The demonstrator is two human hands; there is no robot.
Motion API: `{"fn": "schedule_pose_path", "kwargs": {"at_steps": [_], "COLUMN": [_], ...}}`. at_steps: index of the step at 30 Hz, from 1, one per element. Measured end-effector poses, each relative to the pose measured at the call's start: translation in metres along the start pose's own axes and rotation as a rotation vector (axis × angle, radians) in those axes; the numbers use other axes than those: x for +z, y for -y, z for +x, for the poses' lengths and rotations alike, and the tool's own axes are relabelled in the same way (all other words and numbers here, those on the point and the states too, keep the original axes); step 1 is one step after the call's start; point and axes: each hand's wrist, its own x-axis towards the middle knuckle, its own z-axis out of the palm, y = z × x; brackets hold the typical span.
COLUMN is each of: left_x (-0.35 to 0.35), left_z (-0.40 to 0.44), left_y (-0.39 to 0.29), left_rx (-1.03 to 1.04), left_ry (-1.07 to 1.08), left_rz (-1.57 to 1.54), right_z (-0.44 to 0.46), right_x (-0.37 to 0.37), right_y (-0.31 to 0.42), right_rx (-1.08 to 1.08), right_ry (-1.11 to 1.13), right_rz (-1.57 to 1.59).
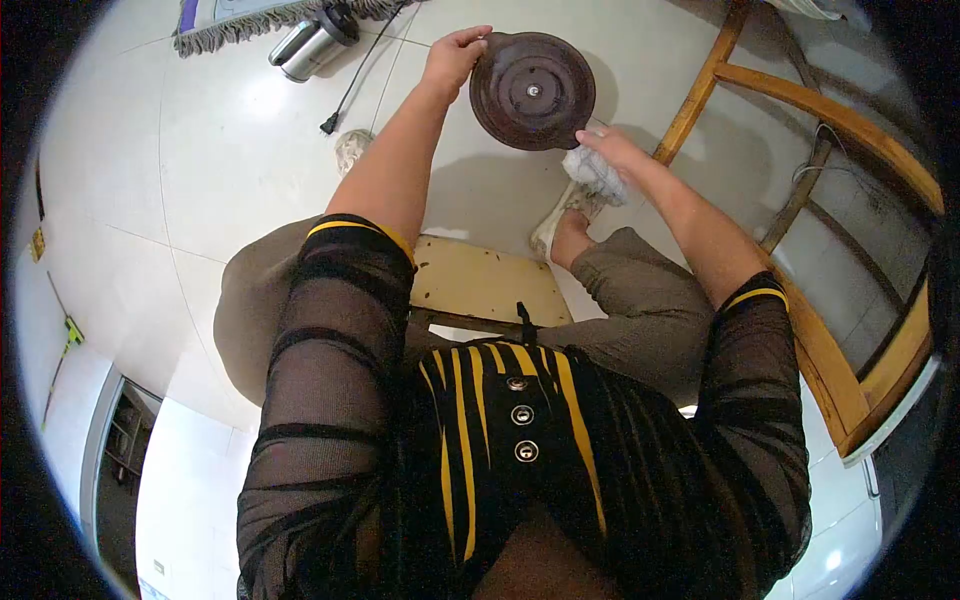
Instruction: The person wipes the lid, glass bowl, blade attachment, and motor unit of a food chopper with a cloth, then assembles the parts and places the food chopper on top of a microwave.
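A round, dark brown disc [510,95] with raised rings and a shiny metal piece at its centre is held out in front of me over the tiled floor. My left hand [455,62] is closed on its upper left edge, fingertips at the rim. My right hand [618,152] is at the lower right edge, where its fingertips touch the rim. A crumpled whitish cloth [596,176] hangs bunched under that hand's fingers. Whether the disc is a lid or a base I cannot tell.
Between my legs is a worn yellowish stool [490,280]. A wooden frame [800,90] stands on the right. At the top left are a steel kettle or flask [315,45], a black cord with a plug [330,124] and a fringed rug [240,20].
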Motion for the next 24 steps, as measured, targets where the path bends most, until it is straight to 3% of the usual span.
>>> {"fn": "schedule_pose_path", "kwargs": {"at_steps": [7, 9, 13, 15, 17, 19, 20, 22, 24], "left_x": [-0.004, -0.005, -0.003, -0.017, -0.045, -0.085, -0.111, -0.160, -0.212], "left_z": [0.018, 0.023, 0.021, 0.008, 0.024, 0.033, 0.037, 0.025, 0.026], "left_y": [-0.007, 0.001, 0.000, -0.028, -0.049, -0.094, -0.108, -0.128, -0.119], "left_rx": [-0.104, -0.152, -0.135, 0.062, 0.234, 0.047, 0.057, 0.201, 0.160], "left_ry": [0.081, 0.105, 0.030, 0.076, 0.164, 0.359, 0.360, 0.055, -0.136], "left_rz": [0.020, 0.021, 0.482, 1.004, 1.146, 0.898, 0.804, 1.032, 1.170], "right_z": [-0.017, -0.033, -0.002, 0.001, 0.022, 0.031, 0.026, 0.004, -0.005], "right_x": [0.015, 0.027, 0.013, 0.009, -0.003, -0.007, -0.002, 0.006, 0.012], "right_y": [0.025, 0.036, 0.005, 0.004, -0.013, -0.027, -0.026, 0.000, 0.015], "right_rx": [0.008, 0.106, 0.018, 0.034, 0.040, -0.021, -0.024, 0.000, 0.052], "right_ry": [-0.038, -0.119, -0.155, -0.146, -0.131, -0.132, -0.125, -0.056, -0.070], "right_rz": [-0.141, -0.162, -0.253, -0.293, -0.330, -0.150, -0.144, -0.141, -0.164]}}
